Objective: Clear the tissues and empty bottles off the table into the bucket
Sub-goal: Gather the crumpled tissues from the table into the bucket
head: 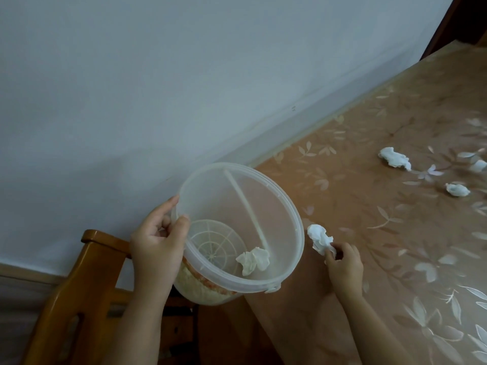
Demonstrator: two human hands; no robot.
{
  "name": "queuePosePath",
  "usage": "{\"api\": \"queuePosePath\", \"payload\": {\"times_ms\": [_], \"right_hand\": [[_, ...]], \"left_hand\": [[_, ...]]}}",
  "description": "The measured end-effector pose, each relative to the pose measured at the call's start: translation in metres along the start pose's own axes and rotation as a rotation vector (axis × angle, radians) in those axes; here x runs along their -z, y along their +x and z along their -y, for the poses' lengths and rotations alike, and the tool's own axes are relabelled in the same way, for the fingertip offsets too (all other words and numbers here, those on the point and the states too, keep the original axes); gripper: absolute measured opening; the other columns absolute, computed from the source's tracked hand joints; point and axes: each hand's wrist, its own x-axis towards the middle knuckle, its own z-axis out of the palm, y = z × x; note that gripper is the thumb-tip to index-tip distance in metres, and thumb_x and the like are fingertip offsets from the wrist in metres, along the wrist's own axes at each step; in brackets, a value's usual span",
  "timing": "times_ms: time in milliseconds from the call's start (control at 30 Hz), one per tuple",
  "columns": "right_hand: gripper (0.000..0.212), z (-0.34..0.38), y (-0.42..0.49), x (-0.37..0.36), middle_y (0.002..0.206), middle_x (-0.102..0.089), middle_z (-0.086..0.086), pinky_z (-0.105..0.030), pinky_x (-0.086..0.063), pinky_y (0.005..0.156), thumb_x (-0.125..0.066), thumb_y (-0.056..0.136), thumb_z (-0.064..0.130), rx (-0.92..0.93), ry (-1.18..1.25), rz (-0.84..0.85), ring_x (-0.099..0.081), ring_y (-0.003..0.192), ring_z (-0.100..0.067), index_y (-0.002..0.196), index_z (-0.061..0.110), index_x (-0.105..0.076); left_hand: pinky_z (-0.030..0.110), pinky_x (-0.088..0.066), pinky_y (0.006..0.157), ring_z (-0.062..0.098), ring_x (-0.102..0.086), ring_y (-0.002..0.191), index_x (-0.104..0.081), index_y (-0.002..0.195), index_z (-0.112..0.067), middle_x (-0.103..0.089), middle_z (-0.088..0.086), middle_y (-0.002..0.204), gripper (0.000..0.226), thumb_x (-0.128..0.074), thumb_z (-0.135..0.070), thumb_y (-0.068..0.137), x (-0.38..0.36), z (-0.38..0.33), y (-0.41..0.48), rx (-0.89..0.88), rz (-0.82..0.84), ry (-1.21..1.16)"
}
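Note:
My left hand (158,246) grips the rim of a translucent plastic bucket (287,204), holding it tilted at the table's left edge. One crumpled white tissue (253,260) lies inside the bucket near its handle bar. My right hand (342,262) pinches another crumpled tissue (319,237) just right of the bucket's rim, over the table. Three more tissues lie farther right on the table: one (394,157) toward the back, a smaller one (457,189) nearer, and one (478,165) at the frame's edge. No bottle is visible.
The table (369,206) carries a brown leaf-patterned cover and runs along a pale wall. A wooden chair (79,285) stands below the bucket at the lower left. A dark wooden frame (448,25) rises at the top right corner.

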Motion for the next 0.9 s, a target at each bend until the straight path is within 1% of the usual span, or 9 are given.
{"api": "queuePosePath", "payload": {"times_ms": [100, 167, 233, 400, 500, 600, 733, 833, 900], "right_hand": [[0.007, 0.019, -0.007, 0.011, 0.09, -0.056, -0.006, -0.012, -0.037, 0.057, -0.059, 0.083, 0.008, 0.047, 0.075, -0.065, -0.051, 0.069, -0.004, 0.084, 0.015, -0.058], [0.007, 0.033, -0.012, 0.02, 0.09, -0.057, -0.005, -0.008, -0.041, 0.053, -0.06, 0.083, 0.01, 0.091, 0.139, -0.102, -0.052, 0.07, -0.004, 0.087, 0.015, -0.06], [0.008, 0.048, -0.016, 0.03, 0.091, -0.058, -0.003, -0.008, -0.04, 0.056, -0.061, 0.083, 0.013, 0.13, 0.159, -0.132, -0.053, 0.073, -0.002, 0.091, 0.016, -0.061], [0.011, 0.087, -0.035, 0.051, 0.086, -0.06, 0.001, -0.003, -0.041, 0.061, -0.064, 0.082, 0.017, 0.225, 0.219, -0.162, -0.055, 0.072, -0.003, 0.085, 0.027, -0.059], [0.027, 0.105, -0.052, 0.059, 0.081, -0.059, 0.007, -0.004, -0.042, 0.062, -0.065, 0.08, 0.015, 0.293, 0.211, -0.149, -0.054, 0.068, 0.001, 0.077, 0.039, -0.054], [0.029, 0.117, -0.07, 0.063, 0.077, -0.06, 0.008, -0.005, -0.041, 0.06, -0.067, 0.078, 0.012, 0.334, 0.185, -0.114, -0.052, 0.065, 0.003, 0.075, 0.038, -0.055], [0.022, 0.123, -0.095, 0.064, 0.075, -0.058, 0.01, -0.007, -0.041, 0.062, -0.069, 0.077, 0.01, 0.393, 0.084, -0.079, -0.053, 0.071, 0.002, 0.082, 0.029, -0.059], [0.019, 0.121, -0.113, 0.064, 0.078, -0.058, 0.014, -0.004, -0.037, 0.068, -0.069, 0.076, 0.015, 0.408, -0.003, -0.056, -0.053, 0.079, 0.002, 0.086, 0.028, -0.062], [0.018, 0.117, -0.124, 0.067, 0.084, -0.057, 0.019, -0.005, -0.037, 0.07, -0.07, 0.075, 0.021, 0.398, -0.063, -0.065, -0.053, 0.082, 0.003, 0.088, 0.03, -0.062]], "left_hand": [[0.028, -0.047, 0.055, 0.023, -0.045, 0.06, -0.056, 0.102, -0.046, -0.046, 0.022, 0.07, 0.041, -0.059, -0.009, 0.083, 0.0, 0.0, -0.002, -0.011, 0.023, -0.023], [0.03, -0.043, 0.052, 0.022, -0.043, 0.057, -0.056, 0.105, -0.043, -0.043, 0.013, 0.067, 0.04, -0.059, -0.009, 0.084, 0.0, 0.001, -0.003, -0.008, 0.038, -0.043], [0.031, -0.041, 0.05, 0.021, -0.041, 0.055, -0.057, 0.109, -0.039, -0.042, 0.008, 0.064, 0.039, -0.058, -0.008, 0.084, 0.0, 0.001, -0.004, -0.004, 0.057, -0.063], [0.027, -0.038, 0.046, 0.018, -0.039, 0.053, -0.058, 0.108, -0.039, -0.04, 0.004, 0.061, 0.039, -0.059, -0.008, 0.083, 0.001, 0.002, -0.006, -0.014, 0.078, -0.099], [0.022, -0.037, 0.046, 0.013, -0.04, 0.052, -0.058, 0.101, -0.045, -0.041, 0.003, 0.06, 0.04, -0.06, -0.009, 0.082, 0.002, 0.001, -0.007, -0.034, 0.095, -0.119], [0.019, -0.036, 0.044, 0.006, -0.038, 0.048, -0.058, 0.098, -0.048, -0.041, 0.001, 0.059, 0.042, -0.06, -0.009, 0.082, 0.004, 0.002, -0.009, -0.048, 0.121, -0.141], [0.021, -0.041, 0.047, 0.005, -0.043, 0.05, -0.062, 0.103, -0.043, -0.046, -0.004, 0.059, 0.039, -0.062, -0.01, 0.082, 0.005, 0.005, -0.012, -0.052, 0.164, -0.178], [0.027, -0.052, 0.058, 0.007, -0.055, 0.061, -0.061, 0.095, -0.053, -0.057, -0.009, 0.068, 0.039, -0.063, -0.017, 0.08, 0.004, 0.009, -0.017, -0.055, 0.207, -0.207], [0.032, -0.055, 0.062, 0.01, -0.059, 0.065, -0.062, 0.091, -0.057, -0.062, -0.007, 0.071, 0.036, -0.062, -0.025, 0.075, 0.001, 0.011, -0.021, -0.054, 0.239, -0.233]]}}
